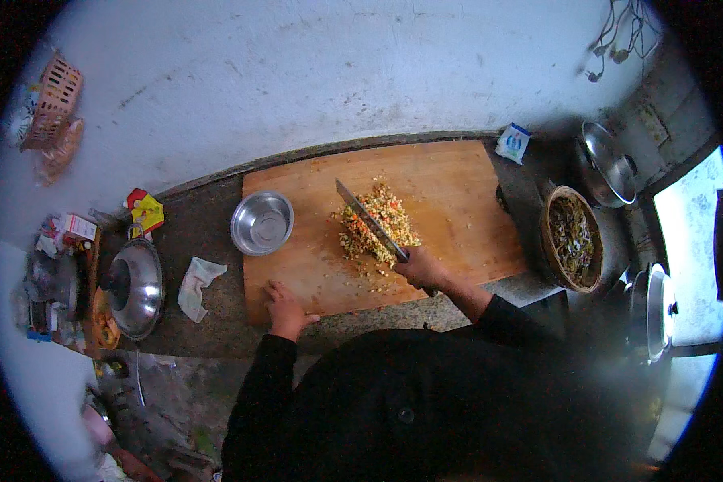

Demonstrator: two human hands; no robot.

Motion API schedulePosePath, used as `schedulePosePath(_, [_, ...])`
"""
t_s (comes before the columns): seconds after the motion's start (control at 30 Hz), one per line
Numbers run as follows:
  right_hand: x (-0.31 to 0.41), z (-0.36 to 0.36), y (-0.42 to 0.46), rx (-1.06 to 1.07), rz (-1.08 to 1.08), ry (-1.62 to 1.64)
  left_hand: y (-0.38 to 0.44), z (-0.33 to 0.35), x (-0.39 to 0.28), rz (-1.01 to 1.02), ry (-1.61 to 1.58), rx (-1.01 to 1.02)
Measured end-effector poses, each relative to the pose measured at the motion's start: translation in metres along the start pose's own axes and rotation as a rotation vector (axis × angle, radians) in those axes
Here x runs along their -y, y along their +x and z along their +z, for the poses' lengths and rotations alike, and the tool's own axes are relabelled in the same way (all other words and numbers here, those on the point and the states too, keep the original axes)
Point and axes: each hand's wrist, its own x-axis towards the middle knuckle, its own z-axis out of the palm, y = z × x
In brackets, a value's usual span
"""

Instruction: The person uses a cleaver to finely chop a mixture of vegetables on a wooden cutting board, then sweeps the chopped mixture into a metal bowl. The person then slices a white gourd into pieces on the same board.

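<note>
My right hand (425,269) grips the handle of a kitchen knife (370,222). The blade crosses a heap of finely chopped food (391,211), pale yellow and green with orange-red bits; whether its edge touches the board is hidden. Under the heap lies a large wooden cutting board (458,181). My left hand (287,310) rests at the board's near left corner, fingers on the wood and thumb along the front edge, holding nothing. An empty stainless steel bowl (262,223) sits over the board's left edge, beyond my left hand.
Left of the board are a white cloth (200,286), a lidded metal pan (135,289) and a yellow-red packet (147,212). To the right stand a wicker basket of dark stringy greens (571,238), metal basins (605,162), a lidded pot (657,313) and a white-blue packet (513,143).
</note>
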Motion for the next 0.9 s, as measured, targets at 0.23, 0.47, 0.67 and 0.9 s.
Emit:
schedulePosePath(0.23, [0.018, 0.001, -0.010, 0.047, 0.010, -0.007, -0.003, -0.011, -0.005, -0.006, 0.029, 0.008])
schedulePosePath(0.47, [0.015, 0.009, -0.010, 0.067, 0.040, -0.040, 0.005, -0.002, 0.001, -0.006, -0.025, 0.023])
schedulePosePath(0.67, [-0.010, 0.014, -0.010, -0.279, -0.221, -0.306, 0.003, 0.006, -0.002, -0.008, 0.038, 0.011])
schedulePosePath(0.9, [0.001, -0.003, -0.017, -0.097, -0.127, 0.025, 0.018, 0.036, 0.014, 0.048, 0.061, -0.018])
